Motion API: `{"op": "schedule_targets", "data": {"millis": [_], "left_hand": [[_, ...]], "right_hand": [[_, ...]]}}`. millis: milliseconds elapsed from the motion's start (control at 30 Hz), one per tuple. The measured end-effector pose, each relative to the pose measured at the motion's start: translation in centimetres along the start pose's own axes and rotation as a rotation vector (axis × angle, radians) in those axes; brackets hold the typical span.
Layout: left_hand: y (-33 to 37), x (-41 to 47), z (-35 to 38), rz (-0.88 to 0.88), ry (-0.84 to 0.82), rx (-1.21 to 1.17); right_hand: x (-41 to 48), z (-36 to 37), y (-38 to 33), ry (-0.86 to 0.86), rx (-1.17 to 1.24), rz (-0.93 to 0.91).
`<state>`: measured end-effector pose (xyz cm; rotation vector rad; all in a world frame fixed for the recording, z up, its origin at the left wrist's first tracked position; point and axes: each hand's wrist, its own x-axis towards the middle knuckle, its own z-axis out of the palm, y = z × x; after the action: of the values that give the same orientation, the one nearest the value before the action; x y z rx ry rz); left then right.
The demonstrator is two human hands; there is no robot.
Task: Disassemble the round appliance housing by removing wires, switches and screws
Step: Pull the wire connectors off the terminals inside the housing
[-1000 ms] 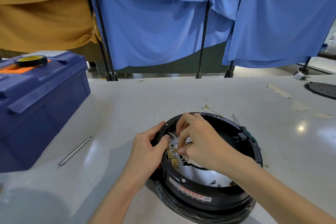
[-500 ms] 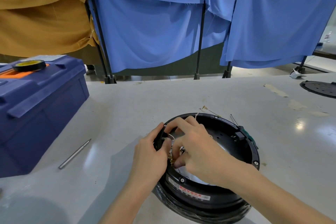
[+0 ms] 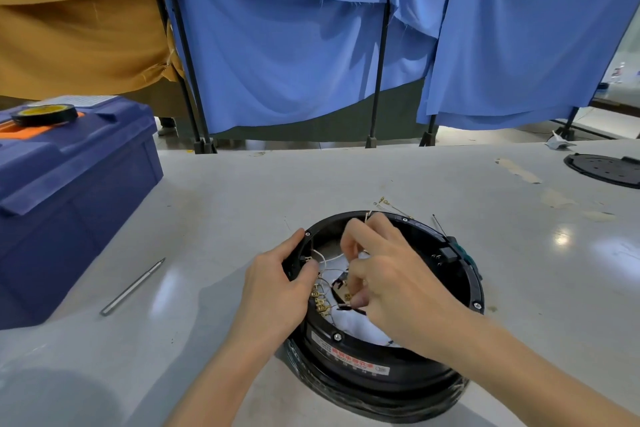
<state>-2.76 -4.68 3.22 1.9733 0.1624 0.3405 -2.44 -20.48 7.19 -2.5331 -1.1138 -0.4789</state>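
Low on the housing [image 3: 415, 380], 1 label [image 3: 349, 356] (text illegible).

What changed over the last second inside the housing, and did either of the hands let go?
The right hand dipped toward the brass terminals at the left wall of the housing, then drew back a little toward the middle; it now pinches thin white wires. Neither let go: the left hand stayed gripping the left rim. The housing, metal rod and toolbox stayed put.
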Motion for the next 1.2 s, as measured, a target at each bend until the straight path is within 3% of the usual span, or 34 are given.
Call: {"op": "schedule_targets", "data": {"millis": [200,300,433,567,700,900,1067,1200], "left_hand": [[-0.2,0.0,0.1,0.015,0.01,-0.002],[-0.1,0.1,0.0,0.013,0.002,0.004],[0.1,0.0,-0.1,-0.018,-0.021,0.001],[0.3,0.3,-0.3,-0.024,-0.017,0.025],[0.9,1.6,-0.4,0.005,-0.03,0.014],[0.9,2.9,0.3,0.026,-0.035,0.032],[0.1,3.1,0.5,-0.001,-0.024,-0.022],[-0.2,3.0,0.6,-0.029,-0.02,-0.072]], "right_hand": [[0.4,0.2,0.8,-0.003,0.192,0.092],[0.7,-0.4,1.7,0.047,0.391,0.279],[0.9,-2.1,3.6,0.209,0.672,0.494],[1.7,-3.6,5.6,0.477,1.056,0.571],[2.8,-6.1,8.3,0.673,1.274,0.566],[4.7,-6.8,12.4,0.82,1.296,0.608],[5.7,-2.7,15.3,0.577,1.034,0.758],[6.6,0.8,17.3,0.475,0.99,0.851]]}}
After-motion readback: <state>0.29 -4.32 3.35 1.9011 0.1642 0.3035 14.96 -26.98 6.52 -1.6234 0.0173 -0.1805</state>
